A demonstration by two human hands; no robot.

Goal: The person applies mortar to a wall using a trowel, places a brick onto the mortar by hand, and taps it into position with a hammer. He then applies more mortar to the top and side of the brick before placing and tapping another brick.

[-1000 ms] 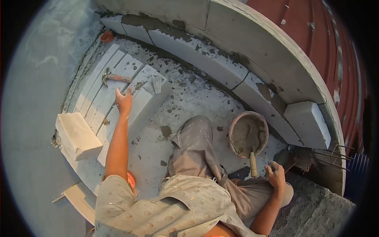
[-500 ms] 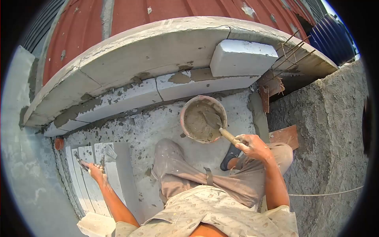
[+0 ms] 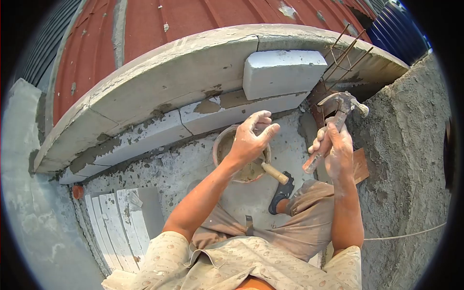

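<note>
My right hand [image 3: 333, 147] is closed around the handle of a claw hammer [image 3: 344, 104], its head raised toward the rebar. My left hand [image 3: 252, 137] hovers over the bucket with thumb and fingers apart, holding nothing. Beneath it stands the round mortar bucket [image 3: 215, 150], partly hidden by that hand and forearm. From its right side juts the wooden handle of a trowel [image 3: 274, 173]; the blade is out of sight. Beyond the bucket, one white block [image 3: 285, 75] rests on top of the low course of white blocks [image 3: 150, 130], at its right end.
Several white blocks [image 3: 130, 217] stand together at lower left. Rusty rebar [image 3: 345, 60] sticks out at upper right. A rough grey wall [image 3: 401, 169] borders the right side, with a blue tank [image 3: 398, 34] behind. Red metal sheeting [image 3: 193, 19] lies beyond the curved ledge.
The hammer has passed from my left hand to my right. My right hand has let go of the trowel, left in the bucket. My left hand has swung from the stacked blocks to above the bucket.
</note>
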